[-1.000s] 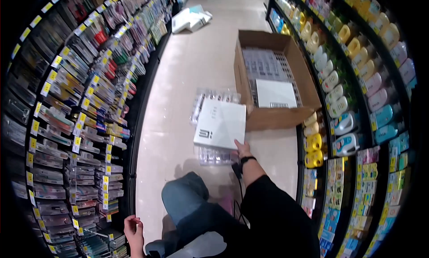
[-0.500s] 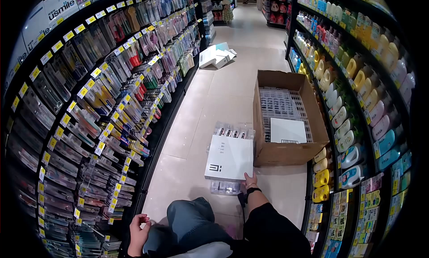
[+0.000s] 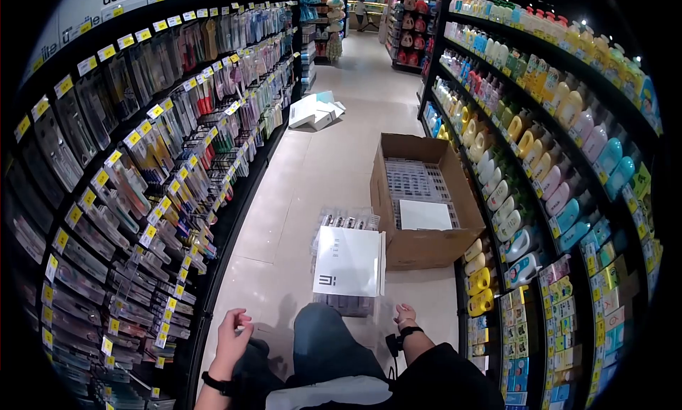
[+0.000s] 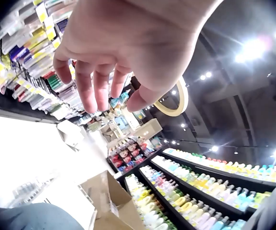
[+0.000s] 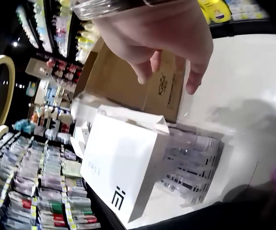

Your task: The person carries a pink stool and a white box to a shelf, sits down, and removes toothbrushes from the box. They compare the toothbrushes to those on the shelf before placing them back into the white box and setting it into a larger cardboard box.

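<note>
A flat white box [image 3: 347, 261] with dark printing lies on clear plastic packs [image 3: 344, 305] on the floor, in front of the person's knee. Its end flap [image 5: 135, 117] stands out in the right wrist view. Just off the box's near right corner, my right hand [image 3: 405, 315] hangs with loosely bent fingers and nothing in them. My left hand [image 3: 234, 333] is held above the left leg, fingers relaxed and holding nothing; the left wrist view shows the fingers [image 4: 101, 86] hanging down.
Beyond the white box on the right is an open cardboard carton [image 3: 419, 252] with plastic packs and another white box [image 3: 425, 215]. Further up the aisle lie discarded white boxes [image 3: 312, 113]. Shelves of toothbrush packs [image 3: 128, 175] and bottles [image 3: 540, 175] line both sides.
My right hand has let go of the white box and drawn back toward the body. The head view has tilted up, and the left hand shows higher in it.
</note>
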A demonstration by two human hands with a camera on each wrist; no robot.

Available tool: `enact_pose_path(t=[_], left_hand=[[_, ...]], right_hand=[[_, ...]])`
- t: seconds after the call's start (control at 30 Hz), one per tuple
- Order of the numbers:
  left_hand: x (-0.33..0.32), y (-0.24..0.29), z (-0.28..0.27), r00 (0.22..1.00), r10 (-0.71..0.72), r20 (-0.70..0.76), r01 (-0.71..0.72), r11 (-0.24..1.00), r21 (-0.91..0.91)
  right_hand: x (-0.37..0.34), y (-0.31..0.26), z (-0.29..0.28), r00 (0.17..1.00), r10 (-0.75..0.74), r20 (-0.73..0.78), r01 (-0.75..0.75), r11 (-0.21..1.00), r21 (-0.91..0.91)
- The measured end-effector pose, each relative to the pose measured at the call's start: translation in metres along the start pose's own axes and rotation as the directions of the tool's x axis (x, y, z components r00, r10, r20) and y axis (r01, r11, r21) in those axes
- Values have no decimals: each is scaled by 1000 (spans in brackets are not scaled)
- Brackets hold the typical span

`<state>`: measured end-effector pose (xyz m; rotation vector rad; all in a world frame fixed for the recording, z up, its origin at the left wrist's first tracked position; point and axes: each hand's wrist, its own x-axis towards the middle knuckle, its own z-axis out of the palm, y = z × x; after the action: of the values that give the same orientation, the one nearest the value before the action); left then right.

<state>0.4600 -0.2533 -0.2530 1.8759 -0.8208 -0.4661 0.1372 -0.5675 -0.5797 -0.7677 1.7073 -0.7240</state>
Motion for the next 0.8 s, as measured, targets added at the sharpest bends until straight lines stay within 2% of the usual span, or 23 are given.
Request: enact_pose_path(t=[0.07, 0.1, 0.2, 0.23, 0.33, 0.37, 0.4, 0.43, 0.5, 0.53, 0.57, 0.6, 0.63, 0.67, 0.7, 0.73, 0.8], left_hand=[[5, 1, 3, 997, 59, 46, -57, 997, -42], [8, 0, 5, 994, 90, 69, -86, 994, -62], [18, -8, 15, 986, 73, 152, -35, 971, -237], [21, -7, 19, 980, 71, 184, -19, 962, -272], [32, 0, 37, 957, 80, 278, 23, 937, -350], [36, 4, 45, 948, 87, 307, 31, 932, -361], [38, 9, 53, 936, 91, 340, 43, 929, -368], [40, 18, 63, 922, 109, 371, 40, 927, -373], [48, 32, 88, 881, 152, 447, 29, 928, -372], [51, 47, 103, 861, 111, 497, 90, 927, -363], [53, 59, 118, 831, 48, 554, 170, 927, -336], [64, 53, 136, 775, -88, 626, 339, 894, -293], [79, 33, 159, 699, -216, 681, 488, 841, -234], [89, -3, 183, 634, -336, 696, 582, 800, -145], [99, -48, 209, 563, -445, 696, 666, 744, -62], [107, -86, 232, 495, -538, 683, 732, 681, 6], [106, -142, 273, 423, -748, 511, 823, 553, 129]], right_hand=[[-10, 2, -38, 994, 105, 39, -108, 989, 96], [-33, -10, -53, 993, 104, 49, -109, 988, 111], [-54, -23, -88, 998, 28, 57, -36, 987, 153], [-76, -35, -95, 996, -63, 63, 54, 990, 129], [-119, -64, -110, 966, -196, 169, 188, 980, 64], [-129, -66, -111, 937, -285, 204, 292, 957, -1], [-140, -67, -112, 900, -363, 243, 388, 919, -64], [-158, -74, -115, 819, -475, 323, 541, 827, -153], [-183, -70, -115, 656, -680, 326, 748, 529, -401], [-186, -58, -113, 667, -655, 355, 738, 517, -433], [-193, -46, -108, 756, -539, 370, 632, 458, -625], [-209, -48, -103, 826, -393, 403, 544, 372, -752], [-217, -50, -99, 841, -353, 411, 513, 273, -814], [-208, -45, -94, 863, -323, 389, 482, 297, -824], [-198, -46, -93, 867, -305, 395, 480, 295, -826], [-195, -51, -94, 831, -353, 430, 532, 275, -801], [-184, -59, -90, 792, -315, 522, 601, 259, -756]])
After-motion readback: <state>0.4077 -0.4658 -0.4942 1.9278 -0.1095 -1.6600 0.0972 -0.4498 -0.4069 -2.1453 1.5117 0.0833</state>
